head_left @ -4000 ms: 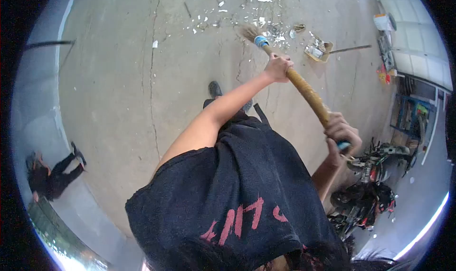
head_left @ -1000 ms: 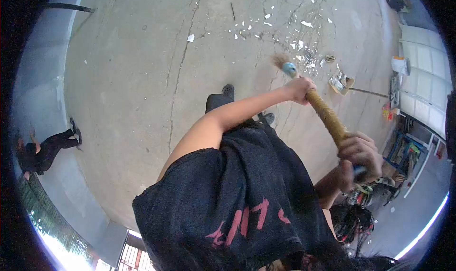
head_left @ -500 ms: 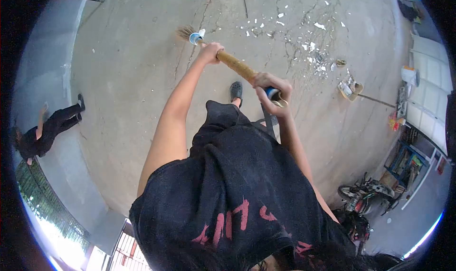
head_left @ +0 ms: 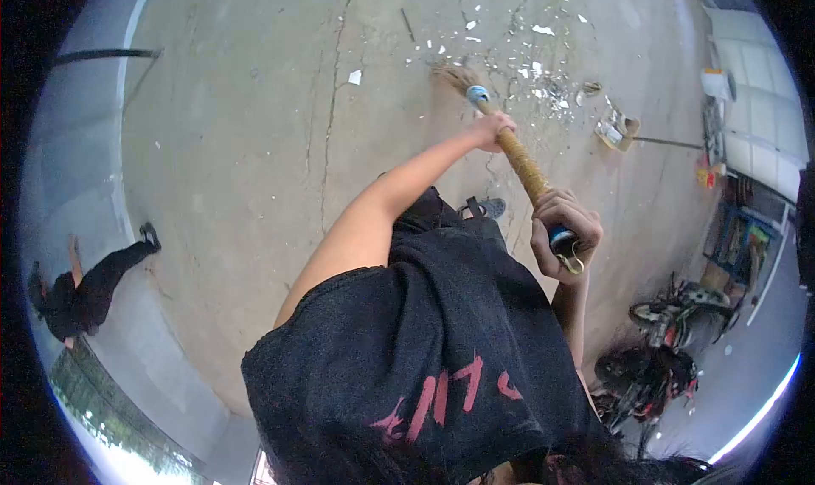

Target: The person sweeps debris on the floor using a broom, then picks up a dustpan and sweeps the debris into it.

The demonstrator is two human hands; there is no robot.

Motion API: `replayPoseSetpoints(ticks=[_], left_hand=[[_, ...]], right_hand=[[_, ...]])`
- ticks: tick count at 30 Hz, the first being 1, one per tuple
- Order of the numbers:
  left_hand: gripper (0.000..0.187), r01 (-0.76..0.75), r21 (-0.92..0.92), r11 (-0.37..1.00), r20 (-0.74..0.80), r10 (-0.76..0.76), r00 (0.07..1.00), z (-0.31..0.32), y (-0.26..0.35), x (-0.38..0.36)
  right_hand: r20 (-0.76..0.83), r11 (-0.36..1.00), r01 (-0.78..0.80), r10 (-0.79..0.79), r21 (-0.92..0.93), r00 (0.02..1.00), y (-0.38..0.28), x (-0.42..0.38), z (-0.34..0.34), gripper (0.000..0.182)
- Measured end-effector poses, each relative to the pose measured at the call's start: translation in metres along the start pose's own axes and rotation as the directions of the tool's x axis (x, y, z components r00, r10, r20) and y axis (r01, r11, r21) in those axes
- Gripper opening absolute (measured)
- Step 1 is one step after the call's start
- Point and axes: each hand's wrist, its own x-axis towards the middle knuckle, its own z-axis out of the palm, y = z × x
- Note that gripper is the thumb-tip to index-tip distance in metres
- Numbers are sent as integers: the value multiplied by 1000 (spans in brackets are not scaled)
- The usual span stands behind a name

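A straw broom [head_left: 525,164] slants across the floor in front of me, its handle wrapped in a tan binding. My left hand [head_left: 491,132] is closed around the lower handle, just above a blue-and-white band near the bristles. Higher up, at the blue-capped end with a small loop, my right hand [head_left: 569,228] grips the handle. The bristles [head_left: 455,77] fan out over the concrete, beside scattered white fragments [head_left: 556,94]. One larger white piece [head_left: 354,77] lies by a floor crack, left of the broom.
A long-handled dustpan [head_left: 615,133] with debris in it rests on the right. Motorbikes [head_left: 649,370] and a blue rack [head_left: 737,239] stand at the lower right. Another person [head_left: 98,290] in dark clothes is by the left wall. My sandalled foot [head_left: 484,207] shows below the broom.
The broom and both hands have moved right, bringing the bristles from beside the lone white piece toward the scattered fragments. My view and body have shifted too. Both hands keep their hold.
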Motion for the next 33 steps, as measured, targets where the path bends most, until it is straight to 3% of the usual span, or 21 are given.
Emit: replayPoseSetpoints(ticks=[3,6,9,11,13,15,17,19,21,23,25,27,33], left_hand=[[25,-80,-136,988,139,99,985,9,24,33],[20,-102,-58,993,135,109,985,-4,59,42],[19,-174,62,983,27,173,985,-17,82,39],[19,-71,187,980,-33,78,996,-41,88,22],[21,22,275,961,16,-28,999,-69,76,0],[23,124,383,915,47,-153,987,-87,48,-24],[24,218,472,854,66,-281,958,-109,22,-51],[25,277,522,807,85,-372,924,-125,-2,-76],[23,330,491,806,51,-405,913,-119,-38,-98],[23,342,420,841,30,-389,921,-103,-55,-103],[24,353,332,874,12,-379,925,-88,-60,-100],[25,273,223,936,5,-281,960,-64,-55,-79],[24,54,206,977,40,-63,997,8,1,-2]], right_hand=[[-54,996,8,-13,-93,998,1,-7,-5,6],[-198,997,67,-74,-40,978,-9,-11,-28,8],[-317,988,142,-116,59,941,-28,-8,-51,7],[-313,918,280,-189,280,931,-23,-8,-67,9],[-279,893,311,-223,325,934,-7,1,-65,10],[-406,851,246,-42,465,913,17,2,-45,9],[-349,931,-113,240,347,906,43,-11,-22,7],[11,941,-64,64,333,998,47,18,-4,4],[91,916,36,-79,398,993,72,19,29,6],[178,936,78,-146,343,973,71,18,44,6],[164,950,67,-122,306,979,62,12,41,7],[179,975,16,-57,224,982,57,5,18,9],[75,994,2,-10,111,997,32,-17,-32,11]])
